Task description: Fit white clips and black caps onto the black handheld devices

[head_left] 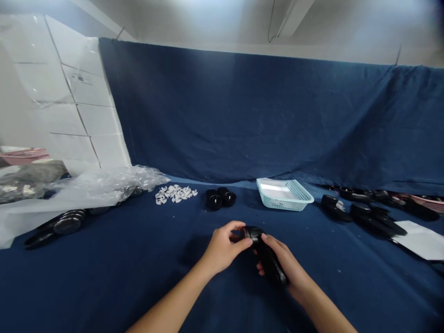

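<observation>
We hold a black device (271, 264) over the near middle of the blue counter (138, 282), its handle slanting toward us and to the right. Our right hand (286, 261) is wrapped around that handle, thumb near the top. Our left hand (222, 247) grips the rounded head between thumb and fingers (we cannot tell whether the head is one piece with the handle). Beyond our hands sit a cluster of glossy black round parts (215, 201), a heap of small white pieces (176, 194) to their left and a pale blue basket (285, 204) to their right.
</observation>
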The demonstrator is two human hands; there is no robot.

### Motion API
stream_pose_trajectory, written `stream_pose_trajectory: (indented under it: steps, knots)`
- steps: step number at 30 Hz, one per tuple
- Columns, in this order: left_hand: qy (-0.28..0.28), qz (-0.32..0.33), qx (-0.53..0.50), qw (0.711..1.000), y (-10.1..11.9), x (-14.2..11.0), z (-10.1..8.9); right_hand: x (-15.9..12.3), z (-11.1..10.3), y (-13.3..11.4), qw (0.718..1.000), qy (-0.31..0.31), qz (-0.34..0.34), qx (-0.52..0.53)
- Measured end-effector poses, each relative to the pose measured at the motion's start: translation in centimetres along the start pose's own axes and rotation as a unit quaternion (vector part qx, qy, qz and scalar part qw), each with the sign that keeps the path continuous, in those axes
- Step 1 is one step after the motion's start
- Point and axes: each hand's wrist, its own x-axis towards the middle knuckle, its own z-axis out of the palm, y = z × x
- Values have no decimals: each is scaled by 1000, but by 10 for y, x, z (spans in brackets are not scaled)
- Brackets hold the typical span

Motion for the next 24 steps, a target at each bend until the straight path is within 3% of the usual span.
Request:
stream_pose_trajectory:
  steps: [3, 9, 12, 15, 17, 20, 24]
  knots:
    - [9, 25, 18, 999, 2, -2, 1, 3, -1, 1, 1000, 4, 2, 3]
    - [-5, -105, -68, 992, -3, 3, 3, 3, 1, -1, 1000, 14, 0, -17]
    - [-18, -80, -76, 994, -2, 2, 0, 2, 2, -1, 1000, 13, -2, -16]
    - [7, -35, -70, 997, -2, 0, 0, 1, 2, 0, 1000, 16, 5, -2]
    - [19, -64, -75, 995, -2, -1, 1, 1, 2, 0, 1000, 18, 3, 2]
    - [-9, -144, -104, 984, -2, 0, 5, 2, 2, 0, 1000, 16, -11, 4]
    - [-41, -154, -148, 976, 5, 1, 4, 4, 0, 1, 1000, 21, -23, 1]
